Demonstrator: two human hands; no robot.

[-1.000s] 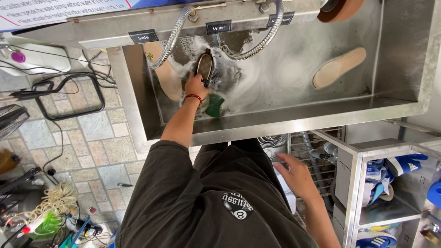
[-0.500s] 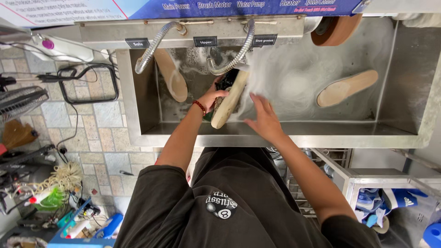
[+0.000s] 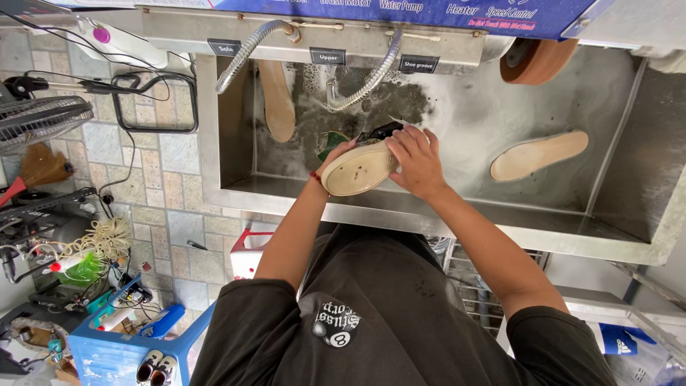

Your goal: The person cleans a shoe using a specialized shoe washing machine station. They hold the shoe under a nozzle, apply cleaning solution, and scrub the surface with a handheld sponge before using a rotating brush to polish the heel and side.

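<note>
Shoe [image 3: 359, 169] now turned sole-up between both hands [image 3: 418, 161].

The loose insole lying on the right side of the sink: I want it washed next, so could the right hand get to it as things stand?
Probably yes, once freed. The right hand is on the shoe along with the left hand. The insole lies flat on the sink floor to its right, with nothing between them.

A single head-worn camera is looking steeply down from above the person's shoulders, facing the steel sink [image 3: 236, 182] along its near edge, sitting close overhead and taking in the tiled floor [image 3: 161, 214] at left.
</note>
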